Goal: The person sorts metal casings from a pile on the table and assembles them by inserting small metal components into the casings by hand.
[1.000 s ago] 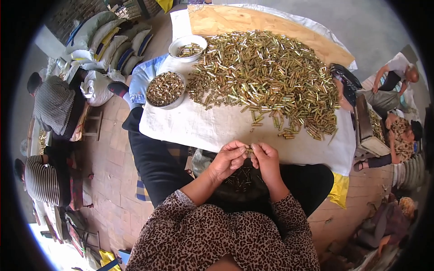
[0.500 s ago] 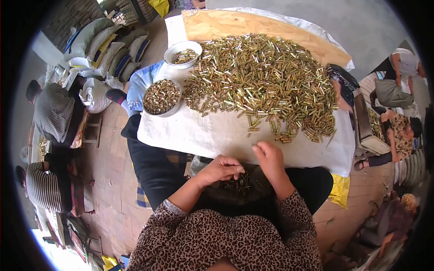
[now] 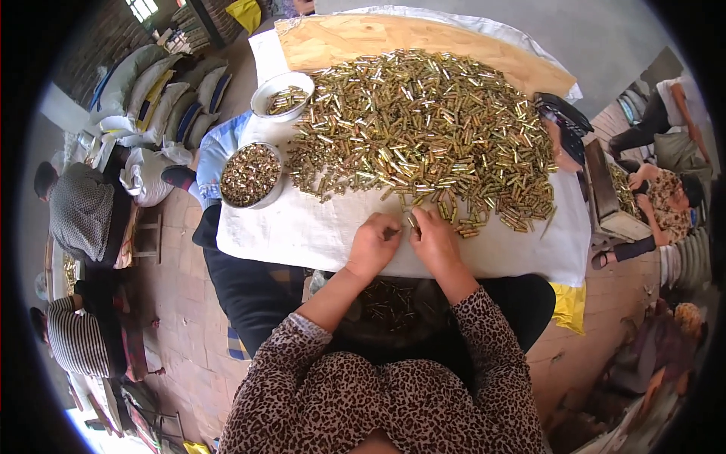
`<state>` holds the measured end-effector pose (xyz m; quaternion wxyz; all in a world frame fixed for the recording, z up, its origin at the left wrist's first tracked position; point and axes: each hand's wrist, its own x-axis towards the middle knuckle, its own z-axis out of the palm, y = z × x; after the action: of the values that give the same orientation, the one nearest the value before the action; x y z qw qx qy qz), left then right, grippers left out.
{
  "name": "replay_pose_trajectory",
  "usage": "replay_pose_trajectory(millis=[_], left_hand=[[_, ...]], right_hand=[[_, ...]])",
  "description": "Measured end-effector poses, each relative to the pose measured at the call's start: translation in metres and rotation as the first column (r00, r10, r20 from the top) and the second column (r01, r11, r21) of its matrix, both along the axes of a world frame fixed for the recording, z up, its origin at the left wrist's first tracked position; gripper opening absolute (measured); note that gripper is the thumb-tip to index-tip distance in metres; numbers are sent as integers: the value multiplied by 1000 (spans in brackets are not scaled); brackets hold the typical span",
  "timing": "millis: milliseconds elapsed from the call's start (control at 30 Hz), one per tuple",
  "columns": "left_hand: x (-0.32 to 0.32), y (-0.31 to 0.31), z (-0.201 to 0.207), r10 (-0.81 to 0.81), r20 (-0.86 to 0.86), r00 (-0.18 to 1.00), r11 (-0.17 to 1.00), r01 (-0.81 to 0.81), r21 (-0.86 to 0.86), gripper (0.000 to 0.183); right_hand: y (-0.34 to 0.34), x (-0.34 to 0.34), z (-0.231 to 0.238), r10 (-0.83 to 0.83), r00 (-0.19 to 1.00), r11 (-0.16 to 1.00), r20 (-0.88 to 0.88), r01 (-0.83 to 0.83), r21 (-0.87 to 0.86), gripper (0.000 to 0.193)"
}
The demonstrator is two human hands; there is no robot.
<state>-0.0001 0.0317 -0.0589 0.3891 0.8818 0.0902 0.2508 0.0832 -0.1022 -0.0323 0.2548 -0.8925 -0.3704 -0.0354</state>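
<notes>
A wide heap of small brass-coloured metal tubes [image 3: 423, 121] covers much of the white cloth [image 3: 318, 227] on the work surface. At the near edge of the heap, my right hand [image 3: 437, 244] pinches one small metal tube [image 3: 413, 221] between thumb and fingers. My left hand [image 3: 370, 246] is beside it, a short gap away, with its fingers curled together. What it holds, if anything, is too small to make out. Below my wrists, a dark container [image 3: 355, 329] in my lap has several thin pieces in it.
On the left stand a bowl [image 3: 281, 172] full of small metal bits and a white bowl [image 3: 257, 102] with some tubes. A wooden board [image 3: 423, 34] borders the far side. Stuffed sacks [image 3: 136, 83] lie at far left. Other people sit working on both sides.
Both hands have moved forward from over my lap to the near edge of the heap. My right hand has taken a metal tube. The view has shifted slightly.
</notes>
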Motion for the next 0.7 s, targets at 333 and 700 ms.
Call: replay_pose_trajectory(millis=[333, 700], left_hand=[[-71, -15, 51, -243, -10, 970, 65, 5, -998, 7], [-93, -29, 65, -239, 76, 968, -20, 73, -997, 7]], right_hand=[[-45, -52, 35, 302, 373, 791, -877, 416, 449, 15], [-50, -89, 46, 305, 378, 737, -874, 487, 468, 20]])
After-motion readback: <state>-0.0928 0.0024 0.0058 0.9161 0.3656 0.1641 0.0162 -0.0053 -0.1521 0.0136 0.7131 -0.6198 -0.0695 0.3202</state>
